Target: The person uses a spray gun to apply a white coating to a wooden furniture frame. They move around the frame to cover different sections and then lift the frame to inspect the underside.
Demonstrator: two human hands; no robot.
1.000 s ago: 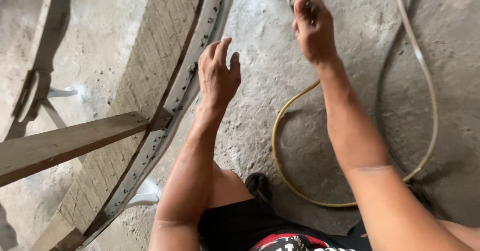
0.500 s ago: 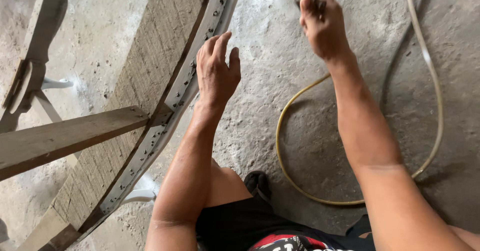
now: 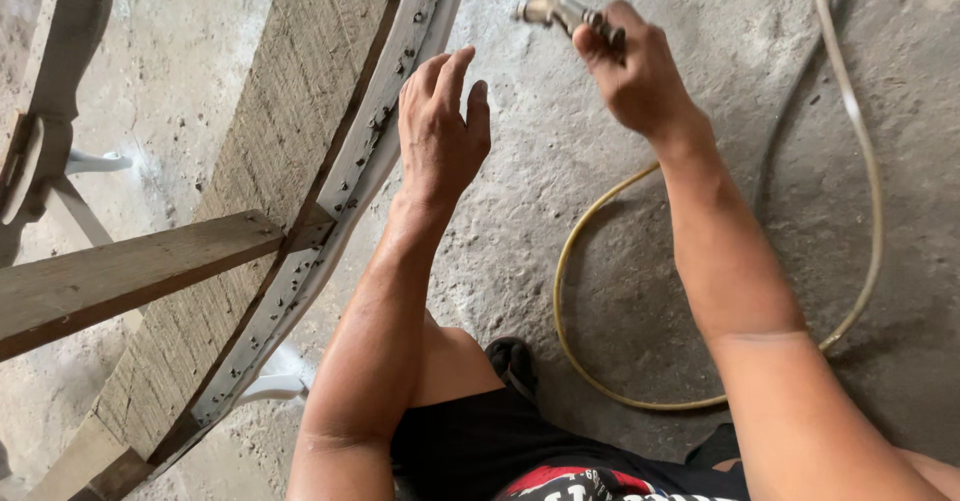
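My right hand (image 3: pixel 635 71) grips a metal air tool (image 3: pixel 555 6) near the top of the view, its body partly cut off by the frame edge. My left hand (image 3: pixel 440 136) hovers with fingers spread and nothing in it, just right of a curved wooden frame (image 3: pixel 270 151). A white strip studded with staples or tacks (image 3: pixel 385 101) runs along the frame's curved edge, close to my left fingers. A yellowish hose (image 3: pixel 600 381) loops on the concrete floor below my right forearm.
A straight wooden beam (image 3: pixel 120 276) joins the curved frame from the left. White furniture legs (image 3: pixel 95 161) show at the left and another (image 3: pixel 275 386) under the frame. A pale hose (image 3: pixel 850 111) runs down the right side. My knee and dark shorts (image 3: pixel 480 441) fill the bottom.
My right hand with the tool has shifted slightly down and left, nearer the frame. My left hand has stayed beside the curved edge, fingers still spread.
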